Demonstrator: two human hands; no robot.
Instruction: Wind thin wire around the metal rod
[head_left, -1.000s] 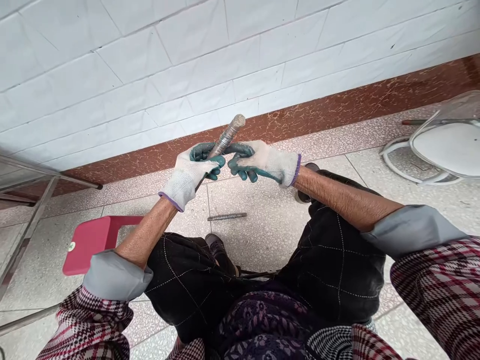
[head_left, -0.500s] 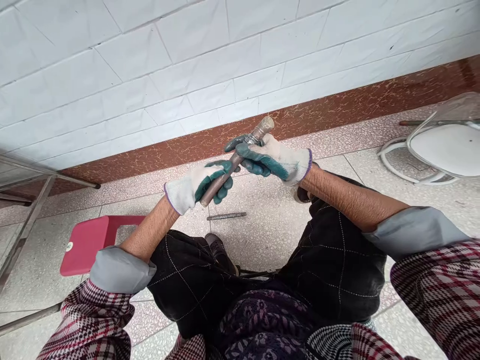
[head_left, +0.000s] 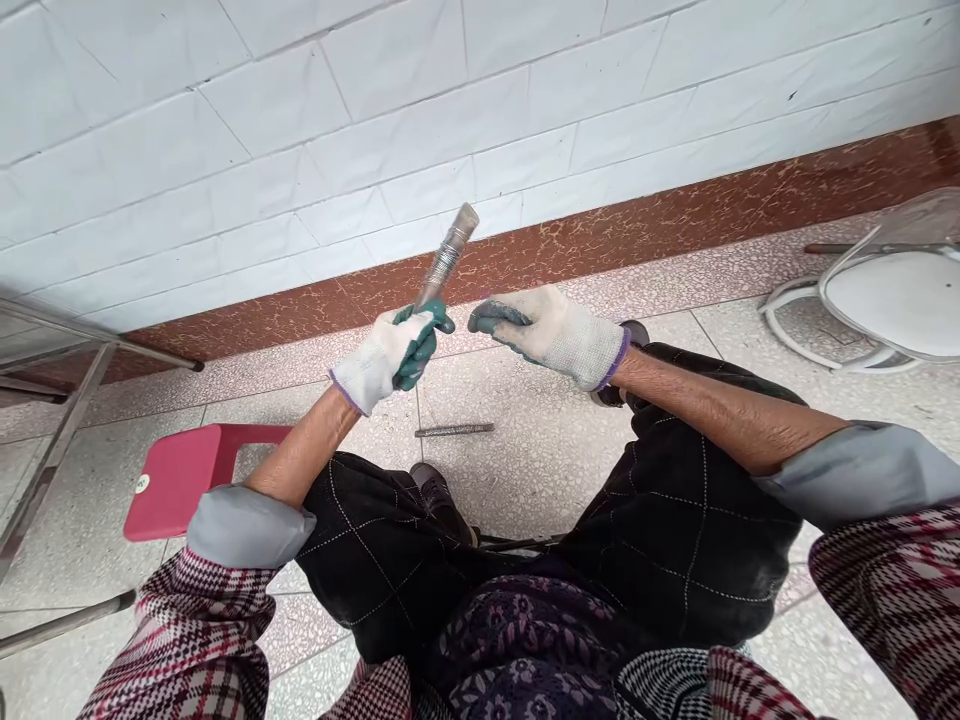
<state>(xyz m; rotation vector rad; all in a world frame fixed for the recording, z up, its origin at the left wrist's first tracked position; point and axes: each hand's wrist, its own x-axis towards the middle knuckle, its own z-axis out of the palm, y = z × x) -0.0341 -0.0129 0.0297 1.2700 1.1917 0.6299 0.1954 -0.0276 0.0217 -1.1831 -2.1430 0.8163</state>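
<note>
I wear white knit gloves with green palms. My left hand (head_left: 391,352) is closed around the lower end of a short metal rod (head_left: 448,256) wrapped in wire, which points up and to the right toward the wall. My right hand (head_left: 547,330) hovers just right of the rod with its fingers curled loosely, off the rod. Whether it holds a thin wire I cannot make out. A second short threaded rod (head_left: 454,431) lies on the floor between my knees.
A red plastic stool (head_left: 180,478) stands at my left. A metal frame (head_left: 52,440) crosses the far left. At the right sits a white round stool (head_left: 892,295) tipped over on the tiled floor. A white tiled wall rises ahead.
My right hand has let go of the rod's upper end and pulled away to the right. My left hand has swung the rod more upright and to the left.
</note>
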